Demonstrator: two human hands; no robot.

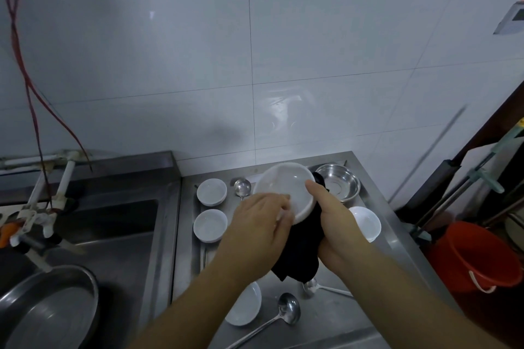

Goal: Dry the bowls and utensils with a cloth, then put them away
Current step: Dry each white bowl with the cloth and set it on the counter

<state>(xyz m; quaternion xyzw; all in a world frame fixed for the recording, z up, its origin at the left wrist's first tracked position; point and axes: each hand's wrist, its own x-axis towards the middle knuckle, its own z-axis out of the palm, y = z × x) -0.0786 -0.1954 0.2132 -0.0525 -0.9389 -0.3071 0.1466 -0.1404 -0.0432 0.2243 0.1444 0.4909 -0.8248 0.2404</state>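
Observation:
A large white bowl [286, 188] is held tilted above the steel counter [377, 201]. My left hand [261, 219] grips its near rim. My right hand [337, 217] holds a black cloth [302, 249] against the bowl's underside, thumb on the rim. On the counter lie small white bowls [212, 191] [210, 225] [365, 222] [246, 306], a steel bowl [338, 185], a spoon [242, 187], a ladle [286, 309] and another spoon [314, 286].
A steel sink [113, 229] lies to the left with a white tap [48, 207] and a large steel basin [51, 309]. An orange bucket [476, 258] and mop handles [465, 193] stand to the right. A tiled wall rises behind.

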